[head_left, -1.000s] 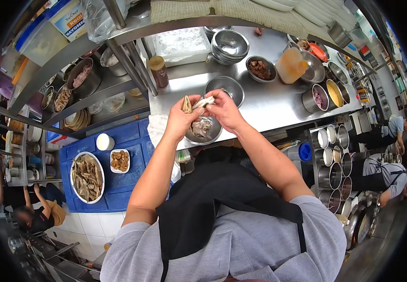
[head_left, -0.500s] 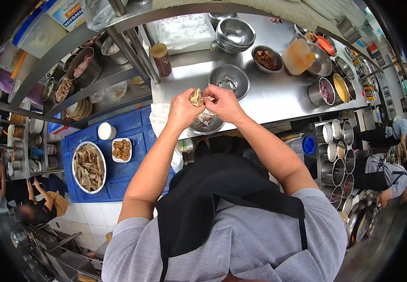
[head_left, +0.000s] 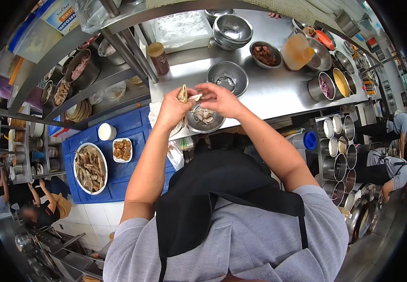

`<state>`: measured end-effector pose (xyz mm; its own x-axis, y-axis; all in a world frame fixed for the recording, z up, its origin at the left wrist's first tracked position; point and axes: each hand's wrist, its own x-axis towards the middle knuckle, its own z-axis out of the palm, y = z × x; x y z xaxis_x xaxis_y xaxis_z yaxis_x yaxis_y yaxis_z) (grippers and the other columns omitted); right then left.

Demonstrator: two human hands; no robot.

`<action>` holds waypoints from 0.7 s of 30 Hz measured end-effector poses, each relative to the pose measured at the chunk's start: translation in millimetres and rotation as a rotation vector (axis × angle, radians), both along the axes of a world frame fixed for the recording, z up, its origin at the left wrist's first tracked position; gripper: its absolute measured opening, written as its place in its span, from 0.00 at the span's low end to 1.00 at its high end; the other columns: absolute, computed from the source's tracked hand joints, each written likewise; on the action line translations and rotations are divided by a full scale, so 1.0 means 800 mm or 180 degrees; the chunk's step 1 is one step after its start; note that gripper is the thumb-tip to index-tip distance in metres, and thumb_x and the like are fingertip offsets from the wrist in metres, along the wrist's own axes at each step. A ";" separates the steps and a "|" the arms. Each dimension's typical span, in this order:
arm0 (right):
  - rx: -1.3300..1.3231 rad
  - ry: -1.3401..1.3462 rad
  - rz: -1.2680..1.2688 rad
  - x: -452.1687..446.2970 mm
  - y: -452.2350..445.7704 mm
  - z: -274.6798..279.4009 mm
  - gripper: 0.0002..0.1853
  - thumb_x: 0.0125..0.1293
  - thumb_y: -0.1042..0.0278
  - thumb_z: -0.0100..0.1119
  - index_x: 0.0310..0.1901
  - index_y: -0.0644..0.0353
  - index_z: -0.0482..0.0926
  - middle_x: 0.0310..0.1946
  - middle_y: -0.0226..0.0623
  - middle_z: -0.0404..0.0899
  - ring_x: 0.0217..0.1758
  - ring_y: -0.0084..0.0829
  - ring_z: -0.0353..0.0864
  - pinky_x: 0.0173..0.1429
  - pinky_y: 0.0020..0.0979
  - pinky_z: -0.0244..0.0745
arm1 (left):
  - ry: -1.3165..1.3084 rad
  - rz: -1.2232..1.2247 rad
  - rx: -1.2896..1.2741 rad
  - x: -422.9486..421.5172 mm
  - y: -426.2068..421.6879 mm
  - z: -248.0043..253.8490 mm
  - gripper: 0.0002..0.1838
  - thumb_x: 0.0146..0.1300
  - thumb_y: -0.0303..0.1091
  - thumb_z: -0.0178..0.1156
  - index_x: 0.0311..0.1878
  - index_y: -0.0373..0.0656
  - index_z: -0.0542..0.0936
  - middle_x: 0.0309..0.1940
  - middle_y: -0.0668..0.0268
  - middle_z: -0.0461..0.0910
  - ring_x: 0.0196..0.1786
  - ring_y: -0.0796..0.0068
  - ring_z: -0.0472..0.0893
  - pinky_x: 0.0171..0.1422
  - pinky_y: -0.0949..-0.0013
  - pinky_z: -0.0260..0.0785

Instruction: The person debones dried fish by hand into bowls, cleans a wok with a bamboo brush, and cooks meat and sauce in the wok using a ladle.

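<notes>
My left hand [head_left: 171,112] is closed around a golden-brown fish [head_left: 183,93], which points up above the bowls. A pale piece of fish flesh [head_left: 195,97] sticks out at its fingertips. Just to the right, my right hand [head_left: 223,102] hovers with fingers curved and apart, and I see nothing held in it. Below both hands stands a steel bowl of flaked fish [head_left: 205,117] at the table's front edge. Behind it, a second steel bowl [head_left: 228,77] contains a little dark and silvery material that I cannot make out.
A white dish of whole fish [head_left: 104,167], a small tray of brown pieces [head_left: 122,150] and a white tub [head_left: 107,131] sit on the blue surface at left. Stacked bowls [head_left: 233,32], a bowl of meat [head_left: 265,54] and a plastic jug [head_left: 297,51] stand behind. Other people work at both sides.
My left hand has moved slightly left with the fish. My right hand's fingers have come away from the fish and spread, and the flaked fish in the bowl shows more plainly.
</notes>
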<state>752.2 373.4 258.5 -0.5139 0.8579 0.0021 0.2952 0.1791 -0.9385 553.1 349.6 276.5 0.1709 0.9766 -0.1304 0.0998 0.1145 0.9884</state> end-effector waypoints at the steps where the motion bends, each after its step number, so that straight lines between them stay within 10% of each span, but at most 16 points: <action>1: -0.0178 0.0841 -0.0041 -0.006 -0.003 -0.001 0.20 0.62 0.72 0.66 0.55 0.64 0.75 0.44 0.43 0.83 0.47 0.30 0.84 0.51 0.33 0.78 | -0.0137 0.0138 0.0090 0.005 0.000 -0.001 0.11 0.56 0.21 0.65 0.44 0.34 0.80 0.31 0.67 0.80 0.30 0.82 0.76 0.34 0.76 0.69; 9: 0.0108 0.0742 -0.0499 -0.011 -0.016 0.012 0.13 0.63 0.72 0.64 0.48 0.64 0.77 0.36 0.36 0.83 0.39 0.22 0.82 0.45 0.27 0.78 | -0.0588 0.0243 0.0027 0.013 0.005 -0.008 0.09 0.56 0.20 0.65 0.39 0.38 0.76 0.26 0.70 0.77 0.26 0.81 0.75 0.31 0.76 0.68; 14: 0.1334 -0.0316 -0.0307 -0.008 -0.019 0.029 0.09 0.59 0.71 0.62 0.42 0.59 0.78 0.36 0.43 0.82 0.38 0.44 0.83 0.43 0.38 0.77 | 0.0122 0.0146 0.0317 0.014 0.004 -0.012 0.07 0.54 0.21 0.64 0.34 0.39 0.76 0.25 0.72 0.75 0.25 0.84 0.72 0.29 0.77 0.63; 21: 0.1572 -0.1168 -0.0461 0.023 0.011 0.024 0.16 0.61 0.69 0.62 0.52 0.55 0.79 0.40 0.46 0.82 0.46 0.50 0.81 0.50 0.46 0.75 | 0.0320 0.0097 0.0150 -0.008 -0.002 0.028 0.05 0.55 0.22 0.65 0.35 0.38 0.80 0.23 0.75 0.74 0.26 0.85 0.71 0.31 0.77 0.64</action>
<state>770.8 382.0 277.4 -0.4350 0.8616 0.2614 0.6359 0.4995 -0.5883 546.4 348.2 299.1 0.1295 0.9866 -0.0994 0.1960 0.0728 0.9779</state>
